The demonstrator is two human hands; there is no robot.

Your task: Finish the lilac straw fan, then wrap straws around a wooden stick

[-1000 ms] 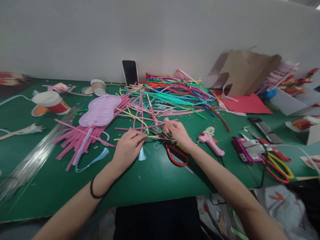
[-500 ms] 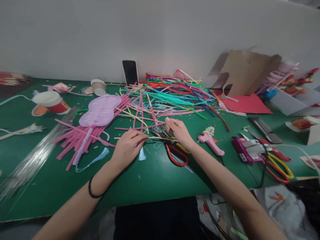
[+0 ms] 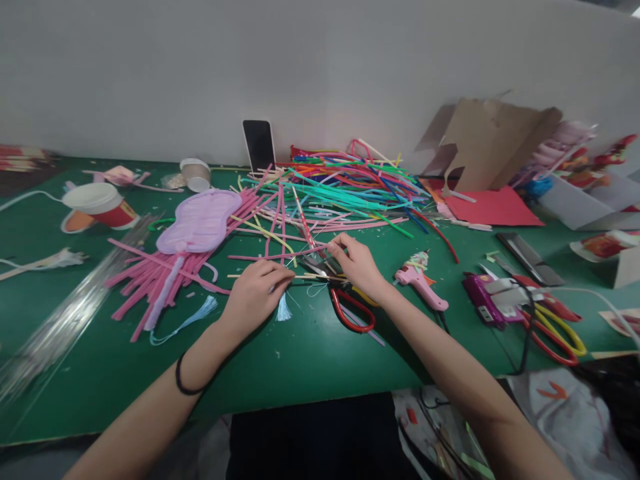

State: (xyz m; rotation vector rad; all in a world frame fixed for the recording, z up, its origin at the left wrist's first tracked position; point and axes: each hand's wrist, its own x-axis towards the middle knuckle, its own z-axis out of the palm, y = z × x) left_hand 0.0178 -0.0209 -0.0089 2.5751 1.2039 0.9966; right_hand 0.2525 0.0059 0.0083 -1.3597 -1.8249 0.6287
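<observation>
My left hand (image 3: pixel 256 288) is closed around a thin wooden stick (image 3: pixel 305 276), which lies level and pokes out on both sides of the fingers. Just below those fingers hangs a light blue tassel (image 3: pixel 284 309) with fine thread. My right hand (image 3: pixel 356 264) is pinched shut close to the end of a pink pipe cleaner (image 3: pixel 275 256); what its fingertips hold is too small to make out. Red-handled scissors (image 3: pixel 354 319) lie under the right wrist, their blades partly covered. A lilac fan-shaped piece (image 3: pixel 199 220) with a wrapped handle rests on pink pipe cleaners at the left.
Coloured pipe cleaners (image 3: pixel 350 190) are heaped by the wall, near a leaning phone (image 3: pixel 259 147). On the right are a pink glue gun (image 3: pixel 423 283), a purple power adapter (image 3: pixel 487 300) and more scissors (image 3: pixel 560 330). A paper cup (image 3: pixel 103 203) and clear rods (image 3: pixel 75 313) occupy the left.
My right hand has shifted slightly left and down, its fingers still pinched. My left hand stays on the stick almost unmoved.
</observation>
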